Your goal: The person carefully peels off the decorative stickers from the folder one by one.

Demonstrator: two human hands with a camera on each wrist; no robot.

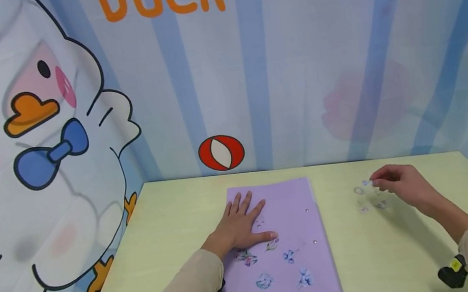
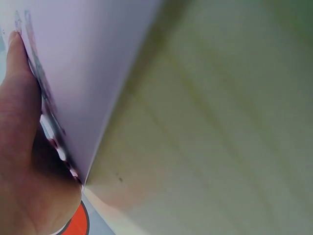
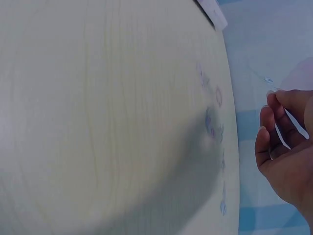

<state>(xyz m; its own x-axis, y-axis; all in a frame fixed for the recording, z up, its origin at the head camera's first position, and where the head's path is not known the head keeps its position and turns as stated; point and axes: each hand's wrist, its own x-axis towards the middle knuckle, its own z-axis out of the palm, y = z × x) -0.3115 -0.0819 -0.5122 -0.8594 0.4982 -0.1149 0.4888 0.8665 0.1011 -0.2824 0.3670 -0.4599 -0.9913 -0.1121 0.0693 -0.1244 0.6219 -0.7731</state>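
Observation:
On the table lies a purple folder [image 1: 289,198] decorated with several flower stickers, among them a blue one [image 1: 264,280]. My left hand [image 1: 240,225] rests flat on its upper left part, fingers spread, partly hiding the flowers there. In the left wrist view, the thumb [image 2: 17,58] lies along the folder's surface. Right of the folder, my right hand [image 1: 403,185] pinches a small clear sticker with a bluish print [image 3: 268,80] between thumb and forefinger. It is raised over the table, and its other fingers curl loosely in the right wrist view.
Several loose clear stickers [image 1: 364,209] lie on the pale wooden table [image 1: 364,258] below my right hand. Two small round studs [image 1: 307,210] sit near the folder's right edge. A printed duck backdrop [image 1: 213,77] stands along the table's back and left sides.

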